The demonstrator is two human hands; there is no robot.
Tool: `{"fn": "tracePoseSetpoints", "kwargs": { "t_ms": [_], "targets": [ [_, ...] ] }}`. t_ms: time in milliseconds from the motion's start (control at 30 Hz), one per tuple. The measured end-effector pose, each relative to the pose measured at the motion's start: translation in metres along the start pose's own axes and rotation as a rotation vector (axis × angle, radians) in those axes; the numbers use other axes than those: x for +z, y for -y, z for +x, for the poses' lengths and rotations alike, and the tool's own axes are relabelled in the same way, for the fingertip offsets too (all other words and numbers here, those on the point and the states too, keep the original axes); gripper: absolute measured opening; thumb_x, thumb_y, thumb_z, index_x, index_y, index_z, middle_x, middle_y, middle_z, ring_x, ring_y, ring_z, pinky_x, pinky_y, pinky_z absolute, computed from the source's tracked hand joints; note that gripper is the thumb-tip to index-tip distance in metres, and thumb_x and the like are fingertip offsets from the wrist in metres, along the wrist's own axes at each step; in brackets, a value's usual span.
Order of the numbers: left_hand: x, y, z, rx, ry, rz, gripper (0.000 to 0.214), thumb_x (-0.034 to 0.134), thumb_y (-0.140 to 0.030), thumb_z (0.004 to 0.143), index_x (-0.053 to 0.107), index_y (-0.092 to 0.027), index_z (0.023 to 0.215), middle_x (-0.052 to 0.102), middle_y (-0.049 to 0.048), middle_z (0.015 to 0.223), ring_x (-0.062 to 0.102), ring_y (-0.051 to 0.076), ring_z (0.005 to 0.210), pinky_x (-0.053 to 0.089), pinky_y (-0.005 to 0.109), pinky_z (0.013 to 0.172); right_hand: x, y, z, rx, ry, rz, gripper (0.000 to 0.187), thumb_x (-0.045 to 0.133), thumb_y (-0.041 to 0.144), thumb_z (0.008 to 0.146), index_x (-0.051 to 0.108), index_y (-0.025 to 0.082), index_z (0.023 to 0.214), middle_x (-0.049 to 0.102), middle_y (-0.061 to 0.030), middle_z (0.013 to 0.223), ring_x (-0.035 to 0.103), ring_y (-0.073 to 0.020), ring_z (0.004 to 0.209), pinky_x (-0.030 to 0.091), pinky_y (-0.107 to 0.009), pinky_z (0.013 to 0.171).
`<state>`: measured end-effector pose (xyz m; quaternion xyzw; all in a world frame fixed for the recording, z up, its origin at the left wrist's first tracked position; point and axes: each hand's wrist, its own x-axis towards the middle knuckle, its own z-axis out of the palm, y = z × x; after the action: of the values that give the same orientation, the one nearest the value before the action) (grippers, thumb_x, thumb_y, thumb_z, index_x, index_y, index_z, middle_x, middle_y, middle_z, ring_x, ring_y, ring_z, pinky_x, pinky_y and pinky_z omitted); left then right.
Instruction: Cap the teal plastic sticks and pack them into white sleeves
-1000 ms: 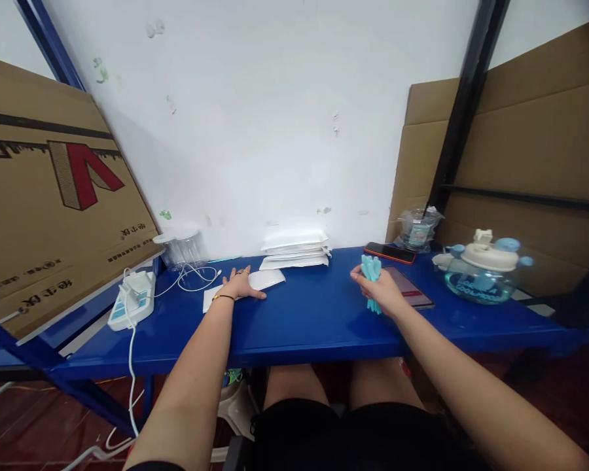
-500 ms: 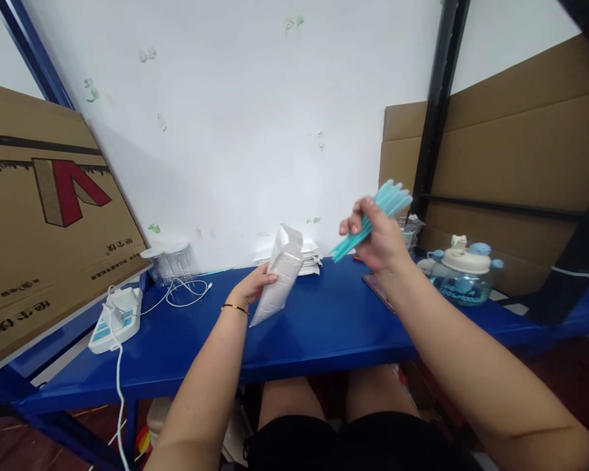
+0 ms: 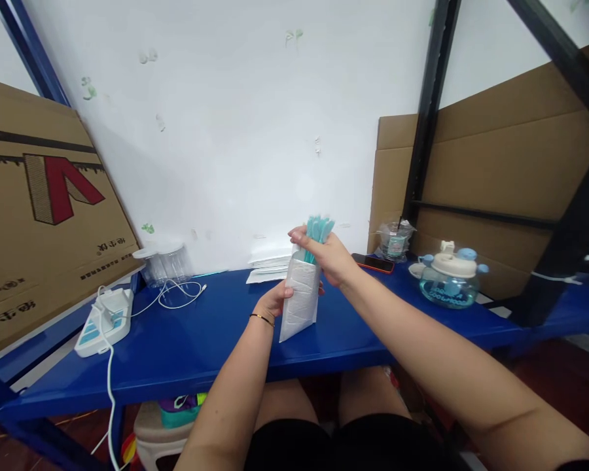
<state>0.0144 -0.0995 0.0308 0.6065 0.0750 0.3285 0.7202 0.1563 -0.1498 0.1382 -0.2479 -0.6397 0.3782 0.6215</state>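
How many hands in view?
2: left hand gripping the white padded envelope, some fingers hidden behind it; right hand holding the teal sticks at the envelope's top.

The envelope [image 3: 300,297] looks papery and creased, the tabletop [image 3: 186,337] glossy and smooth.

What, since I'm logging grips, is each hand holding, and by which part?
The left hand holds the white envelope around its middle; the right hand, the turquoise sticks near their tops.

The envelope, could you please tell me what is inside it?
Turquoise sticks, in the right hand, reach into the envelope, which hides their lower ends and anything deeper.
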Motion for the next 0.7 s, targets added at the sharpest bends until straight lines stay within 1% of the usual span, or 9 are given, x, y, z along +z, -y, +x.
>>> {"fn": "tracePoseSetpoints", "kwargs": {
  "t_ms": [133, 200, 300, 367, 433, 500, 533, 633, 700],
  "targets": [
    [-0.002, 0.002, -0.003, -0.011, -0.007, -0.079, 0.077, 0.071, -0.046, 0.051, 0.054, -0.01, 0.116, 0.058, 0.0187, 0.117, 0.05, 0.037, 0.112, 0.042, 0.043, 0.088, 0.004, -0.003, 0.0, -0.012, 0.067, -0.081, 0.024, 0.068, 0.038, 0.066, 0.061, 0.018, 0.077, 0.06, -0.0024, 0.091, 0.054, -0.0154, 0.08, 0.04, -0.031, 0.074],
    [-0.002, 0.002, -0.003, -0.018, -0.002, -0.105, 0.078, 0.071, -0.045, 0.05, 0.053, -0.01, 0.118, 0.057, 0.0188, 0.118, 0.049, 0.038, 0.113, 0.043, 0.043, 0.086, 0.004, -0.003, 0.0, 0.024, 0.067, -0.107, 0.028, 0.071, 0.036, 0.063, 0.061, 0.019, 0.083, 0.058, -0.0001, 0.082, 0.052, -0.013, 0.069, 0.04, -0.029, 0.065],
    [0.0, 0.002, -0.002, -0.008, -0.012, -0.117, 0.079, 0.071, -0.045, 0.049, 0.053, -0.01, 0.118, 0.057, 0.0181, 0.118, 0.05, 0.038, 0.112, 0.044, 0.043, 0.086, 0.004, -0.002, -0.001, 0.088, 0.092, -0.106, 0.036, 0.072, 0.036, 0.062, 0.058, 0.022, 0.092, 0.051, 0.0041, 0.064, 0.045, -0.0097, 0.052, 0.037, -0.025, 0.051],
    [0.001, 0.001, -0.003, 0.004, -0.019, -0.112, 0.079, 0.072, -0.045, 0.05, 0.053, -0.01, 0.118, 0.057, 0.0176, 0.118, 0.049, 0.038, 0.113, 0.043, 0.042, 0.088, 0.004, -0.001, -0.002, 0.11, 0.121, -0.096, 0.037, 0.071, 0.036, 0.064, 0.058, 0.022, 0.094, 0.047, 0.0055, 0.058, 0.041, -0.0089, 0.047, 0.034, -0.024, 0.047],
    [-0.001, 0.001, -0.005, 0.009, -0.027, -0.095, 0.08, 0.072, -0.046, 0.05, 0.053, -0.01, 0.118, 0.057, 0.0177, 0.119, 0.049, 0.038, 0.113, 0.043, 0.043, 0.089, 0.004, -0.001, -0.002, 0.113, 0.13, -0.092, 0.036, 0.07, 0.037, 0.065, 0.058, 0.022, 0.096, 0.048, 0.0052, 0.057, 0.041, -0.009, 0.046, 0.035, -0.024, 0.046],
    [-0.006, 0.002, -0.011, 0.005, -0.055, -0.045, 0.078, 0.075, -0.045, 0.05, 0.054, -0.011, 0.117, 0.058, 0.0174, 0.118, 0.05, 0.037, 0.112, 0.042, 0.042, 0.089, 0.002, -0.003, 0.0, 0.078, 0.106, -0.089, 0.034, 0.068, 0.036, 0.067, 0.06, 0.022, 0.098, 0.053, 0.0029, 0.064, 0.046, -0.0101, 0.052, 0.04, -0.026, 0.051],
    [-0.009, 0.002, -0.014, 0.0, -0.088, -0.005, 0.076, 0.076, -0.042, 0.05, 0.054, -0.011, 0.116, 0.059, 0.0166, 0.116, 0.052, 0.036, 0.11, 0.043, 0.041, 0.089, 0.0, -0.005, 0.002, 0.047, 0.083, -0.084, 0.033, 0.066, 0.034, 0.068, 0.06, 0.022, 0.099, 0.057, 0.0011, 0.072, 0.05, -0.0111, 0.058, 0.043, -0.027, 0.057],
    [-0.017, 0.004, -0.023, -0.014, -0.264, 0.122, 0.065, 0.077, -0.029, 0.057, 0.053, -0.014, 0.116, 0.062, 0.0123, 0.112, 0.057, 0.028, 0.104, 0.043, 0.036, 0.087, -0.006, -0.013, 0.009, -0.028, -0.013, -0.071, 0.031, 0.063, 0.028, 0.069, 0.062, 0.021, 0.099, 0.06, -0.0033, 0.101, 0.056, -0.0146, 0.082, 0.045, -0.032, 0.078],
    [-0.02, 0.006, -0.026, 0.017, -0.392, 0.155, 0.055, 0.073, -0.028, 0.065, 0.053, -0.016, 0.115, 0.064, 0.0099, 0.11, 0.058, 0.024, 0.1, 0.044, 0.034, 0.086, -0.011, -0.018, 0.013, -0.012, -0.073, -0.065, 0.032, 0.063, 0.027, 0.068, 0.062, 0.02, 0.1, 0.059, -0.0048, 0.107, 0.055, -0.0166, 0.091, 0.043, -0.034, 0.085]
  ]
}}
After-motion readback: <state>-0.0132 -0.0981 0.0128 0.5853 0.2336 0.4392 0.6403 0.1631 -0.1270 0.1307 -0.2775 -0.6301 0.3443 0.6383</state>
